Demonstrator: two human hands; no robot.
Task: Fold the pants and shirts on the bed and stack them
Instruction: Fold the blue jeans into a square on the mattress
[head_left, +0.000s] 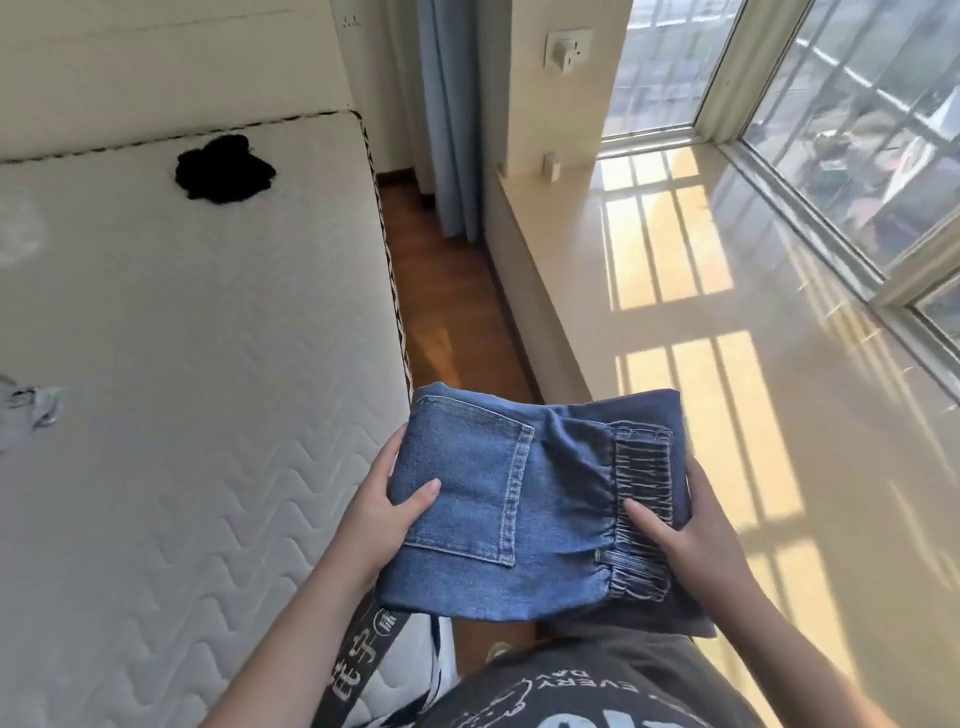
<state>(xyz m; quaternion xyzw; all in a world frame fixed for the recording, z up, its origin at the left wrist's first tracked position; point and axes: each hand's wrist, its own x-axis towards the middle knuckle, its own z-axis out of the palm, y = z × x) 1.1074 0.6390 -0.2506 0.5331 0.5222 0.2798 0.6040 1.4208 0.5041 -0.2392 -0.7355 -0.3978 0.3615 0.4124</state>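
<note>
Folded blue denim pants, back pocket and elastic waistband facing up, are held in the air between the bed and the window ledge. My left hand grips their left edge, thumb on top. My right hand grips the waistband side, thumb on top, fingers underneath. A crumpled black garment lies at the far end of the white quilted mattress. A light grey-blue garment lies at the mattress's left edge, partly cut off by the frame.
A narrow strip of wooden floor runs between the bed and a glossy cream window ledge. Barred windows stand at the right, a blue curtain at the far corner. A dark printed strap hangs by my body.
</note>
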